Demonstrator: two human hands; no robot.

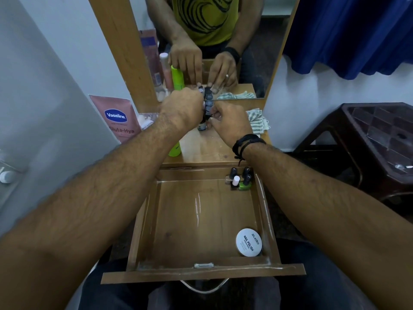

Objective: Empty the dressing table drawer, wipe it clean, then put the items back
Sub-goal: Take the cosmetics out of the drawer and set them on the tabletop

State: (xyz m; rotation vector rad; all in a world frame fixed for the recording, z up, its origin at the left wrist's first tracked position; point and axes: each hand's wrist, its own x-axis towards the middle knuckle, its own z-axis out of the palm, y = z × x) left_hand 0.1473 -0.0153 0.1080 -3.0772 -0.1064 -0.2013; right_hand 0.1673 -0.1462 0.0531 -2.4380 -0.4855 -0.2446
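In the head view, the open drawer [201,220] fills the lower centre of the frame, pulled out over the person's lap. It holds a small group of nail polish bottles [241,179] in its upper right corner and a round white nail polish remover tub [248,242] in its lower right corner; the rest of its floor is bare wood.

Above it, at centre frame, both hands work on the table top [201,148] in front of the mirror [212,41]. The left hand [182,108] is curled around a cluster of dark-capped small bottles [206,106], and the right hand [230,121] pinches the same cluster from the other side. A green bottle [174,151] stands just below the left wrist, a pink Vaseline sachet [118,117] leans at centre left, and a striped cloth [257,119] lies just right of the right hand.

Whether the drawer is being emptied or refilled cannot be told; with the cloth set aside, returning items seems likelier. The next move calls for carrying the gathered bottles upright down into the drawer without letting any slip.
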